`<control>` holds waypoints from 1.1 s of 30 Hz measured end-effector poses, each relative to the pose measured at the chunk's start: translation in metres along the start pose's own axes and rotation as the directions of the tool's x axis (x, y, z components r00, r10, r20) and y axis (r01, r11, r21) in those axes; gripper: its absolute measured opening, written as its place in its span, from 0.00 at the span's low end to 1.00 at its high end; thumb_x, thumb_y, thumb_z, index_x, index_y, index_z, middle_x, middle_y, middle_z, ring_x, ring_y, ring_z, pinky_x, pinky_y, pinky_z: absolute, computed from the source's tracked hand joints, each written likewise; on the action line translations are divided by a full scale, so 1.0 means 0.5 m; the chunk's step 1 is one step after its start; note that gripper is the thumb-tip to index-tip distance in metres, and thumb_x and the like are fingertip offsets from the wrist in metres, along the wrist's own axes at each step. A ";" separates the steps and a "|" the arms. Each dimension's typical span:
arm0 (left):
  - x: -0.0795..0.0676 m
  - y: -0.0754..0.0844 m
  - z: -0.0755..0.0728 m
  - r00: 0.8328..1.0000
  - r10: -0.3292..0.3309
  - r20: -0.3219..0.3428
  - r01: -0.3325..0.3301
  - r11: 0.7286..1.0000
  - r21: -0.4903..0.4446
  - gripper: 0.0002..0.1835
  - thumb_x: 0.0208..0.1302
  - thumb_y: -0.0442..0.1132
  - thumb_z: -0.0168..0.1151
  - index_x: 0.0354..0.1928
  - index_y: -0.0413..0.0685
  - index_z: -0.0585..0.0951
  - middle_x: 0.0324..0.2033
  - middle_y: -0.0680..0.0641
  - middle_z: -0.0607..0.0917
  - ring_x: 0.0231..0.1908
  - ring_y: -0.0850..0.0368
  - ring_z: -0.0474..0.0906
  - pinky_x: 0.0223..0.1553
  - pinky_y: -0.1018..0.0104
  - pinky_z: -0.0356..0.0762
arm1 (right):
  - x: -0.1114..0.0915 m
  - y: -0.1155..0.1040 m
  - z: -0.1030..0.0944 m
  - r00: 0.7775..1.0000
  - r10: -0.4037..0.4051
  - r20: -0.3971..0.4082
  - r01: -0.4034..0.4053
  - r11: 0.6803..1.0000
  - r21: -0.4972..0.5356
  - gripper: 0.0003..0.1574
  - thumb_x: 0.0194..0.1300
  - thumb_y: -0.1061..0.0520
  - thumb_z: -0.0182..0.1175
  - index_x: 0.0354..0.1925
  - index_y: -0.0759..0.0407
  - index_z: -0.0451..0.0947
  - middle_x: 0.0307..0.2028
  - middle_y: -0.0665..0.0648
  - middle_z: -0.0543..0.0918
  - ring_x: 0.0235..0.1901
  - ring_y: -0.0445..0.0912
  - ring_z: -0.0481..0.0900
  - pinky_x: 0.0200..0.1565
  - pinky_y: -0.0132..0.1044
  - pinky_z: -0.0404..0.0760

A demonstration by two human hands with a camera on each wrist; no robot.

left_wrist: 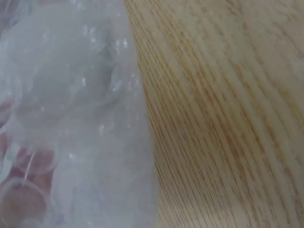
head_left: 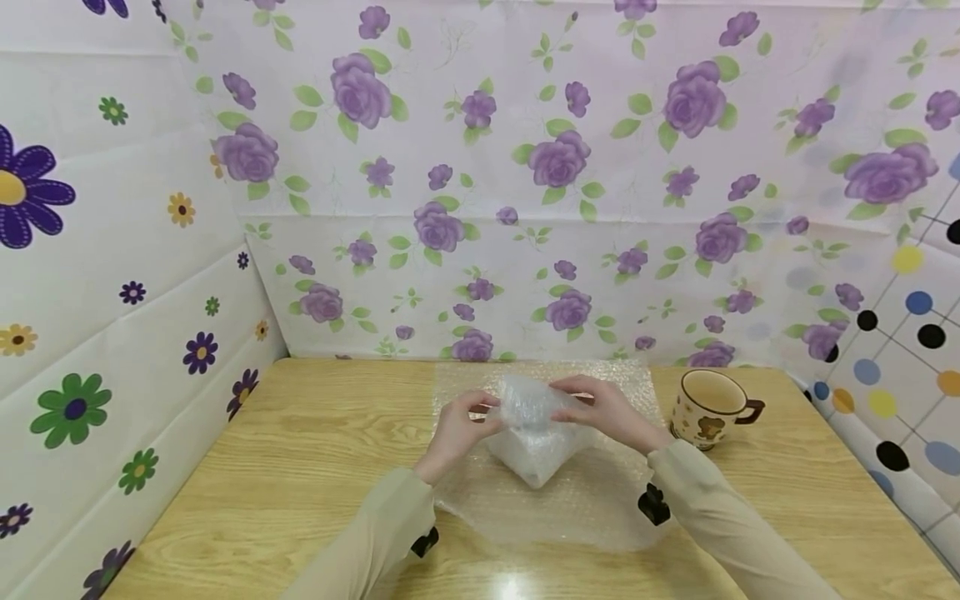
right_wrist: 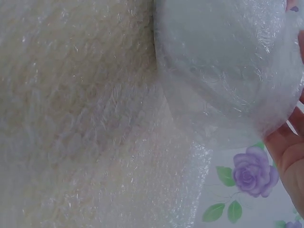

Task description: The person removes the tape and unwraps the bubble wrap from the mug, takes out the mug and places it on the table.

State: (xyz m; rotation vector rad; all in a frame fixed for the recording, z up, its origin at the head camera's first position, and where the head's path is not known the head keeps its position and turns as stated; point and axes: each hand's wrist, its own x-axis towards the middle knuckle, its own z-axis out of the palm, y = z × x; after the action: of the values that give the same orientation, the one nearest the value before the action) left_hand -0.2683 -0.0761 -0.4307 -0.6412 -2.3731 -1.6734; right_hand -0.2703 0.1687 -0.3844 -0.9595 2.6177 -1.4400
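A bundle of bubble wrap [head_left: 536,442] stands near the middle of the table, folded to a point toward the front. Through the plastic in the right wrist view, a pale rounded thing [right_wrist: 213,52] shows; its kind is hidden. My left hand [head_left: 461,429] pinches the left side of the bundle between thumb and fingers. On the other side my right hand [head_left: 611,408] holds the wrap, thumb in front and fingers along the top. Blurred fingers [left_wrist: 35,166] appear behind the clear plastic in the left wrist view.
A flat bubble wrap sheet [head_left: 555,517] spreads under the bundle on the wooden table [head_left: 322,467]. To the right stands a cream mug [head_left: 708,412] with a bear print and brown handle. A flowered cloth [head_left: 495,167] hangs behind the table.
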 end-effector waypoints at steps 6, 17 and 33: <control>-0.002 -0.005 -0.005 0.995 0.097 0.010 -0.097 0.995 0.007 0.12 0.52 0.38 0.68 0.37 0.39 0.80 0.39 0.42 0.80 0.36 0.50 0.76 0.38 0.57 0.77 | 0.008 0.040 -0.002 0.995 0.045 -0.092 -0.045 0.999 0.001 0.25 0.60 0.54 0.60 0.52 0.66 0.74 0.50 0.62 0.75 0.49 0.55 0.72 0.46 0.43 0.74; -0.001 0.016 -0.004 1.000 -0.007 0.013 0.006 0.998 0.061 0.11 0.51 0.32 0.68 0.38 0.36 0.80 0.41 0.38 0.79 0.38 0.45 0.76 0.40 0.56 0.76 | 0.011 0.072 -0.014 0.966 0.195 -0.166 -0.198 0.980 0.003 0.31 0.58 0.41 0.58 0.56 0.55 0.73 0.51 0.55 0.75 0.49 0.50 0.72 0.48 0.50 0.71; 0.002 0.029 -0.005 0.997 -0.054 0.053 0.046 0.989 0.141 0.11 0.52 0.34 0.67 0.38 0.39 0.79 0.43 0.40 0.78 0.40 0.45 0.74 0.37 0.61 0.76 | 0.006 0.113 -0.030 0.926 0.184 -0.330 -0.241 0.961 -0.138 0.29 0.64 0.45 0.54 0.53 0.66 0.72 0.45 0.62 0.78 0.43 0.54 0.76 0.43 0.48 0.74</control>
State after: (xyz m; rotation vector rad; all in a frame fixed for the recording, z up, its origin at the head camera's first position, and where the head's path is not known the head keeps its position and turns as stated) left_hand -0.2630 -0.0741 -0.4169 -0.6171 -2.5390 -1.5090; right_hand -0.3059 0.2008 -0.4180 -0.4571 3.0040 -1.4293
